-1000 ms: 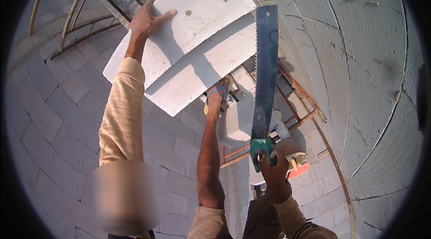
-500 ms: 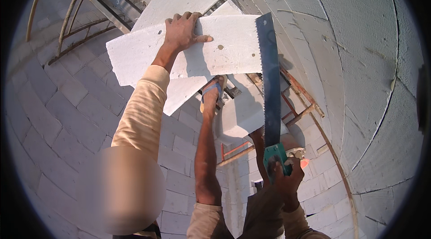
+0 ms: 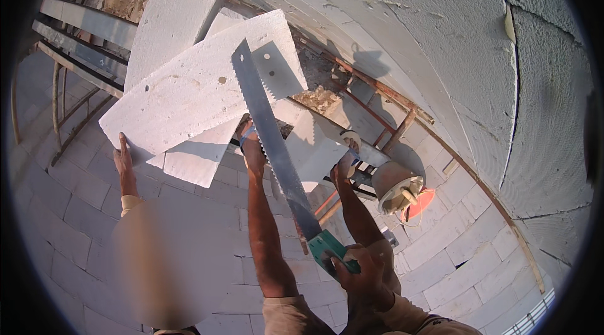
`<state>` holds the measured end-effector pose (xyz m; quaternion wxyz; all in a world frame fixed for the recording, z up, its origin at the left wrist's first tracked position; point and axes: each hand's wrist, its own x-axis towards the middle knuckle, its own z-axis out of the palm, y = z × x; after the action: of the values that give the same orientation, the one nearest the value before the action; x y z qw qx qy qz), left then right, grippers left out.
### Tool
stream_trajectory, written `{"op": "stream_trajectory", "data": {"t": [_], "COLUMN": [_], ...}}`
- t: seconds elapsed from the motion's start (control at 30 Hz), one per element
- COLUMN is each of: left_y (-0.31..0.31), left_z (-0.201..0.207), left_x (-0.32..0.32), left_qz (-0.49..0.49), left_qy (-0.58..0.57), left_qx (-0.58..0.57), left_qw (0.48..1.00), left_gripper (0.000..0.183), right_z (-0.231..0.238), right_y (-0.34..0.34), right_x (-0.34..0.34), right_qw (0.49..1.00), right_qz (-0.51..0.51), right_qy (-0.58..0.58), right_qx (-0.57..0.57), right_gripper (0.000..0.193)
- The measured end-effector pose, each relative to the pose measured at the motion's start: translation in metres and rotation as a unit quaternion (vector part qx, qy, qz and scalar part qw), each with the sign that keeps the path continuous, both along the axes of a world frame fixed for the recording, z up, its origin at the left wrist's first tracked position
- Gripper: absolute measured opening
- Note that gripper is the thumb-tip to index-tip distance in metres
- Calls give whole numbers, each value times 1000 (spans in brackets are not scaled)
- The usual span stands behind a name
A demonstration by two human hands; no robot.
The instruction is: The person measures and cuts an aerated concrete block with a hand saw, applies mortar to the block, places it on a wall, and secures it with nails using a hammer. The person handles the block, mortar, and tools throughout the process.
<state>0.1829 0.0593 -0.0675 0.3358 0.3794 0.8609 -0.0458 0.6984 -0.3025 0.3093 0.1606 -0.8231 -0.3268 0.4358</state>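
Far left: grey metal rails (image 3: 88, 20) slant toward the block pile, curved poles (image 3: 56, 93) just below them.

Left hand (image 3: 124, 159): at the near left corner of the block (image 3: 185, 89), one digit raised against its end. We cannot tell how far the rest of it is closed, or whether it grips. A blurred patch covers most of that forearm.

Block: long, white, a few dark spots on its face. We see it lying aslant across others, right end higher in view. Back block (image 3: 167, 33) stands out beyond its upper edge; lower block (image 3: 204, 162) shows under its near edge, partly in shadow.

Left foot (image 3: 253, 149), in a blue-strapped sandal, is near the block's lower edge.

Saw (image 3: 275, 137): blade runs up and left, teeth on its left edge, tip over the block's face. Its toothed shadow falls on the block's right end. Whether steel touches block we cannot tell.

Right hand (image 3: 368, 275): fingers closed round the saw's green handle.

Right foot (image 3: 347, 159) is left of a grey bucket (image 3: 390, 187), an orange-red disc (image 3: 423, 203) just beside it.

Far right: a rough grey wall (image 3: 453, 89), dark joints.
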Motion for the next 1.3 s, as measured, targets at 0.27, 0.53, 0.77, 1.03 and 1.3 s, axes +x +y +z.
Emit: {"op": "stream_trajectory", "data": {"t": [0.27, 0.53, 0.77, 1.03, 1.3], "left_y": [-132, -206, -142, -4, -10], "left_z": [13, 16, 14, 16, 26], "left_x": [39, 89, 82, 85, 86], "left_qz": [87, 189, 137, -46, -69], "left_qy": [-27, -61, -54, -58, -59], "left_qx": [-59, -28, 27, 43, 2], "left_qw": [994, 980, 989, 996, 996], "left_gripper": [125, 131, 126, 106, 104], "right_z": [-19, -23, -47, -75, -83], "right_y": [6, 48, 76, 119, 137], "right_x": [38, 110, 114, 72, 54], "right_qw": [998, 966, 965, 971, 978], "right_qz": [24, 149, 107, 29, -16], "right_qy": [-59, -148, -175, -199, -166], "right_qx": [-13, 150, 162, 130, 128], "right_gripper": [31, 39, 33, 28, 26]}}
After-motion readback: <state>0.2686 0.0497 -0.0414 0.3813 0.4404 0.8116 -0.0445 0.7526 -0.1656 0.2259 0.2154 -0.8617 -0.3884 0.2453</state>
